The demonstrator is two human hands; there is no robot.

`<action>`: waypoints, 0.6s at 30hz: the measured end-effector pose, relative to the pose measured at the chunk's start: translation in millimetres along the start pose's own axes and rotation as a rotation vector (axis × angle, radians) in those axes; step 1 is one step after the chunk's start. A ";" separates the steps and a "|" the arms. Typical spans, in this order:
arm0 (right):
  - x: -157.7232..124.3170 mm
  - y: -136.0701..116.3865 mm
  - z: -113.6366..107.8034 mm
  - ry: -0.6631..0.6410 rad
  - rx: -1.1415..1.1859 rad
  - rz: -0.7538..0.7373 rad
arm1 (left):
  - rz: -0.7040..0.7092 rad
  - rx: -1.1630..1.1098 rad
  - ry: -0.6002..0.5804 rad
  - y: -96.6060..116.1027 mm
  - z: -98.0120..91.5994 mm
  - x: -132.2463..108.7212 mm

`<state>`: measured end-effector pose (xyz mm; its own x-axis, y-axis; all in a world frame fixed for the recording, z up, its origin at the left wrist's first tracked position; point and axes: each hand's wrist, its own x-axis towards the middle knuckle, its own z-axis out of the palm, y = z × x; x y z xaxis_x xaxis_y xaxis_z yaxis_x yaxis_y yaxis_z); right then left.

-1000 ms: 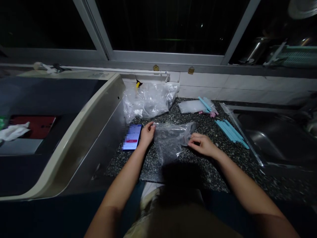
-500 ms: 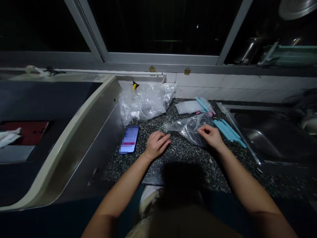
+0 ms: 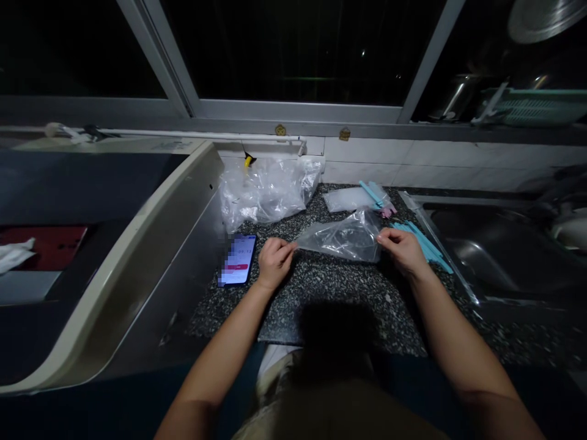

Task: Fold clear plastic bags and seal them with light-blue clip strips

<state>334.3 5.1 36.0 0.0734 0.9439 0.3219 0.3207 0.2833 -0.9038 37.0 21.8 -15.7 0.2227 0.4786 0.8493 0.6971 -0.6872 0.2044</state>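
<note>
A clear plastic bag [image 3: 342, 237] is stretched between my two hands, just above the speckled dark counter [image 3: 339, 287]. My left hand [image 3: 276, 261] pinches the bag's narrow left corner between thumb and fingers. Its right edge is pinched by my right hand [image 3: 403, 249]. Left of my left hand lies a phone [image 3: 238, 260] with its screen lit. Several light-blue strips [image 3: 426, 245] lie just beyond my right hand. Behind the bag rests a clear packet of whitish contents [image 3: 348, 199], with blue strips on top and small pink pieces [image 3: 389, 211] beside it.
A large crumpled heap of clear plastic [image 3: 270, 192] sits against the tiled wall. On the left stands a bulky beige-edged appliance [image 3: 137, 244]. A dark metal sink [image 3: 495, 250] is set into the counter at right. Behind runs a window, with a green basket [image 3: 541, 105] at its right.
My left hand has closed on the bag's left corner, where it was open and apart from it before. My right hand has shifted slightly right, and the bag is now drawn out sideways.
</note>
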 end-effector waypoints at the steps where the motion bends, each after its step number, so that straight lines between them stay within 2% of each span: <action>1: 0.2 -1.3 -2.2 0.012 0.018 -0.006 | -0.028 -0.012 0.008 -2.1 0.0 0.3; 7: -2.5 -17.2 -3.5 0.072 0.000 -0.105 | -0.116 -0.039 0.005 -8.6 0.4 2.1; 9: -5.0 -25.4 1.3 0.106 -0.041 -0.155 | -0.117 0.016 -0.011 -3.5 -1.9 4.5; 12: -11.7 -38.0 15.5 0.129 -0.101 -0.270 | -0.058 0.063 -0.054 15.5 -5.1 10.7; 15: -21.7 -46.9 34.9 0.069 -0.152 -0.359 | 0.058 0.033 -0.126 38.8 -2.0 17.2; 18: -32.2 -48.8 47.2 -0.059 -0.178 -0.413 | 0.155 0.037 -0.134 50.8 4.3 19.7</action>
<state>271.7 -31.1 56.4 -0.1470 0.7676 0.6239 0.4695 0.6093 -0.6390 79.7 -1.3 9.3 0.4161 0.4385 0.7967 0.6717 -0.7387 0.0558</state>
